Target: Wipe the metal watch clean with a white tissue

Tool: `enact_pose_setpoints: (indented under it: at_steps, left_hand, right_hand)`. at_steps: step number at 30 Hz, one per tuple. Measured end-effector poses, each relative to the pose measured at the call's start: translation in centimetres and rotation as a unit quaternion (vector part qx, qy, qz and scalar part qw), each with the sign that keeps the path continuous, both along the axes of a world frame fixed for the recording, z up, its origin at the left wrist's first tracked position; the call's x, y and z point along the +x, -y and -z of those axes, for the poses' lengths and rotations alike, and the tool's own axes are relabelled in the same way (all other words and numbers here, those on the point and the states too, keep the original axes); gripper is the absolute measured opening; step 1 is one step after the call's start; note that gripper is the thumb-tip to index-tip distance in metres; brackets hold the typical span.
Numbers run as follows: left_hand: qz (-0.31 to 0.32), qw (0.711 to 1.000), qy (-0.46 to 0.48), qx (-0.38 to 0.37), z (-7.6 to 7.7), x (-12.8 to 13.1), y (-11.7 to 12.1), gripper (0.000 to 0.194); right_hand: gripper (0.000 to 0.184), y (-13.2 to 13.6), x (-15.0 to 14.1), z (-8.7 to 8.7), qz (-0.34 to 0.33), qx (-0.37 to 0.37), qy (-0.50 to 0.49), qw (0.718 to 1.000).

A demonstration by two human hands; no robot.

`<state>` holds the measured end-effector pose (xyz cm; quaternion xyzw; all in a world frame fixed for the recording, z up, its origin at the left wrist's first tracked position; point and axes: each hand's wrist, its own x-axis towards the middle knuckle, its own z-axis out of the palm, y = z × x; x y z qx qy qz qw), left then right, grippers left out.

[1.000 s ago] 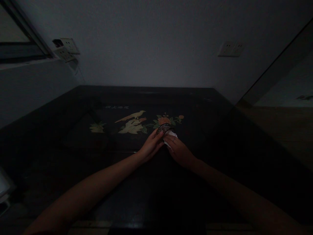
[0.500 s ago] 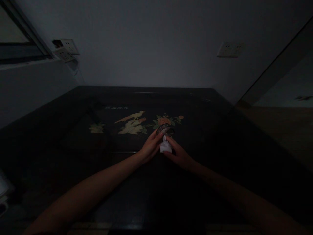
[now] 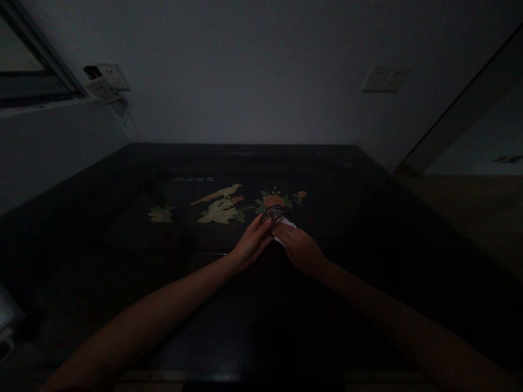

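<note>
Near the middle of the dark table [image 3: 229, 316], my left hand [image 3: 250, 245] is closed around the side of a small see-through glass [image 3: 272, 211] with a shiny round rim. Its full shape is hard to make out in the dim light. My right hand [image 3: 303, 249] has its fingers pressed on a crumpled white tissue [image 3: 291, 222]. That tissue lies against the glass on its near right side. Part of the tissue is hidden under the fingers.
A bird-and-flower picture [image 3: 220, 209] decorates the tabletop. Behind is a pale wall with a socket [image 3: 386, 79] at right and a power strip [image 3: 105, 91] at left. Some white object [image 3: 7, 318] shows at the left edge.
My right hand has turned over and shifted slightly up, so its back now faces me. The tissue, which hung below the glass, is now bunched at its right side. My left hand stays.
</note>
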<state>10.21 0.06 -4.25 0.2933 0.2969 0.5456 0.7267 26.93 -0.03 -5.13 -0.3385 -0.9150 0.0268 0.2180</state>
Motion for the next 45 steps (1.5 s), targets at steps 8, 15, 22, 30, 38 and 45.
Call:
enact_pose_setpoints:
  at_steps: [8,15,22,30,38,45]
  left_hand:
    - [-0.004,1.000,0.007,0.000,0.0,0.2,0.0,0.034]
    - [-0.002,1.000,-0.001,-0.003,-0.2,0.1,0.1,0.033]
    - [0.003,1.000,0.003,0.007,0.3,0.0,-0.1,0.034]
    - [-0.001,1.000,-0.007,0.005,0.0,0.0,0.2,0.036]
    - [-0.004,1.000,-0.022,0.015,0.3,0.0,0.1,0.038]
    - [-0.008,1.000,-0.018,-0.006,0.0,0.0,0.0,0.035]
  right_hand:
    - [0.043,0.2,0.0,-0.6,0.040,0.122,0.105,0.986]
    - [0.043,0.4,-0.2,-0.4,0.070,0.128,0.116,0.982]
    - [0.045,0.6,-0.5,0.2,0.053,0.092,0.068,0.992]
    - [0.052,0.9,-0.8,0.6,0.012,0.005,-0.036,0.999]
    - [0.047,0.9,-0.8,1.1,-0.021,-0.100,-0.192,0.976]
    - [0.050,0.6,-0.6,0.6,-0.018,-0.063,-0.134,0.989]
